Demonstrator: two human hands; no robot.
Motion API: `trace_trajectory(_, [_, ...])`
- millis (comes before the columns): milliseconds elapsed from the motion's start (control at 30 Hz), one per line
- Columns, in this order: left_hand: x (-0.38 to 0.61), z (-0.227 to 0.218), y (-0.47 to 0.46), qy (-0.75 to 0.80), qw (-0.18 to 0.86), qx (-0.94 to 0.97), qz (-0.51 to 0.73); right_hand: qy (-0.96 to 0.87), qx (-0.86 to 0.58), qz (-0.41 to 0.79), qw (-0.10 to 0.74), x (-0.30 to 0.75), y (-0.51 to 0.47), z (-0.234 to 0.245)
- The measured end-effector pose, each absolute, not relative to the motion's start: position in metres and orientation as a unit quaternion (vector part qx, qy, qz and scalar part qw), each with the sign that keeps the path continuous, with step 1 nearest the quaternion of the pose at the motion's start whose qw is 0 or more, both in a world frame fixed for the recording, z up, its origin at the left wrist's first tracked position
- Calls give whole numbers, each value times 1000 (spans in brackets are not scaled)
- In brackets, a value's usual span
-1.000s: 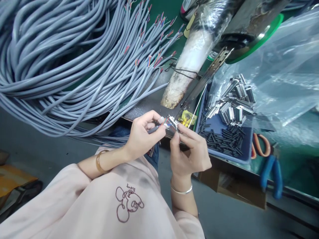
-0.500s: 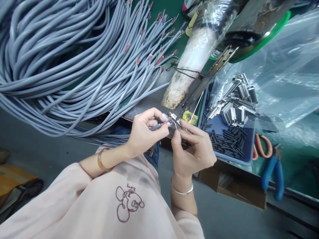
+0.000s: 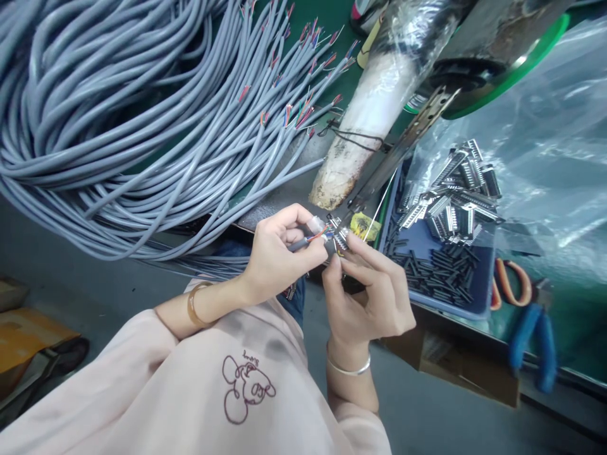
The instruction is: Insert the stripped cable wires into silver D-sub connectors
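Note:
My left hand [image 3: 284, 246] is closed around the end of a grey cable [image 3: 298, 244], pinching it between thumb and fingers. Thin coloured wires [image 3: 318, 234] fan out from its stripped end toward a small metal multi-pin connector [image 3: 337, 232]. My right hand [image 3: 370, 291] has its thumb and fingertips closed at the connector's lower right side. Whether they grip the connector or a single wire is too small to tell. Just beyond the connector is the tip of a metal bracket [image 3: 358, 201], with a yellow sponge [image 3: 364, 225] beside it.
Many grey cables [image 3: 142, 164] with stripped ends cover the left. A blue tray [image 3: 481, 297] at right holds metal connectors [image 3: 455, 189] and black tubes [image 3: 446, 272]. Orange-handled scissors [image 3: 515, 284] and blue-handled cutters [image 3: 535, 341] lie beside it. A wrapped white tube [image 3: 360, 126] slants overhead.
My right fingertips have shifted slightly at the connector, and the thin wire seen at them earlier no longer shows clearly. The view has shifted a little; my left hand keeps its grip on the cable.

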State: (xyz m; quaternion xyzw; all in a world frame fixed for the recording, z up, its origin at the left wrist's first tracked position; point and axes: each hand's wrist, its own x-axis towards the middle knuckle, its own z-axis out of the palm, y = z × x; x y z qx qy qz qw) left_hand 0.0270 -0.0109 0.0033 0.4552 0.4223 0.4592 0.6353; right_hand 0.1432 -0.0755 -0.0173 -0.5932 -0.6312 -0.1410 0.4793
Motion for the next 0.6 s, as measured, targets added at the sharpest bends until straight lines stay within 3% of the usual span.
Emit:
trace_trajectory(300, [27, -4, -14, 430, 620, 463, 465, -649, -585, -168, 456, 145, -77, -20])
trace_trajectory(600, [23, -3, -18, 404, 605, 497, 474, -600, -591, -86, 533, 143, -72, -23])
